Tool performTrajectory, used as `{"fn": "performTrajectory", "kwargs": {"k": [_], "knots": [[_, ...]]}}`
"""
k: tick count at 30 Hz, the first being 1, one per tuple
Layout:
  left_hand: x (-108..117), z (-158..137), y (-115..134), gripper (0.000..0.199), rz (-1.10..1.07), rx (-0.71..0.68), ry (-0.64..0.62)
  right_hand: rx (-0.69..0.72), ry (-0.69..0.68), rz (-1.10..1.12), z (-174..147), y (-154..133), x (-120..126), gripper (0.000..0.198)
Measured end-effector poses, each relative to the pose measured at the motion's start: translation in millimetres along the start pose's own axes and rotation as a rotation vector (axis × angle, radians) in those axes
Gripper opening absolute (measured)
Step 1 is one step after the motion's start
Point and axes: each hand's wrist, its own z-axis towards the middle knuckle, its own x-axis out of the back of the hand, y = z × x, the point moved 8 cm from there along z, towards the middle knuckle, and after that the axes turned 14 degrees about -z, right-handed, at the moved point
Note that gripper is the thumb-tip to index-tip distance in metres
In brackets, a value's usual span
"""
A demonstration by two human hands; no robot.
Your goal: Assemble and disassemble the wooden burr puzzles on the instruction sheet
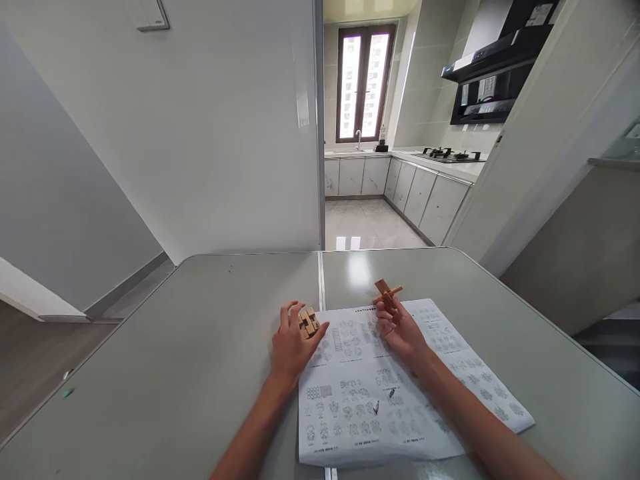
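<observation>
My left hand (290, 343) is curled around a small pale wooden burr puzzle block (309, 323), fingers on its far side and thumb on the right. The block is at the upper left corner of a printed instruction sheet (350, 427). Over the sheet's top edge, my right hand (403, 330) pinches crossed brown wooden puzzle pieces (385, 289) between thumb and fingers. These pieces stick out past the fingertips, and their lower ends are hidden by the hand. Line drawings in rows cover the sheet, too small to read.
The grey-green table (175, 373) has a metal seam down its middle. A small green bit (68, 393) lies near its left edge. Beyond the far edge are a white wall (225, 133) and a kitchen doorway with cabinets (425, 193) and a gas stove (450, 155).
</observation>
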Motion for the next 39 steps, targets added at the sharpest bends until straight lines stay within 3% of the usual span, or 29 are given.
{"fn": "performTrajectory", "kwargs": {"k": [9,14,17,22,28,32,36,39], "knots": [[-2,-2,9,0.023,-0.139,-0.094,-0.022,0.005,-0.064,-0.22,-2,8,-10,0.02],[-8,-5,17,0.014,-0.341,-0.131,-0.107,-0.084,-0.234,-0.414,-18,29,-34,0.02],[-12,-9,22,0.029,-0.48,-0.08,-0.187,-0.14,-0.401,-0.5,-30,39,-50,0.018],[-35,-26,32,0.08,-0.793,0.114,-0.518,-0.225,-0.618,-0.583,-46,48,-63,0.023],[-52,-39,40,0.098,-0.932,0.208,-0.724,-0.256,-0.701,-0.639,-53,50,-65,0.026],[-53,-39,39,0.097,-0.963,0.241,-0.74,-0.211,-0.661,-0.685,-53,47,-66,0.028],[-47,-36,37,0.103,-0.868,0.204,-0.639,-0.114,-0.552,-0.75,-49,39,-67,0.037],[-42,-33,38,0.099,-0.772,0.123,-0.535,0.024,-0.449,-0.929,-45,29,-66,0.046]]}}
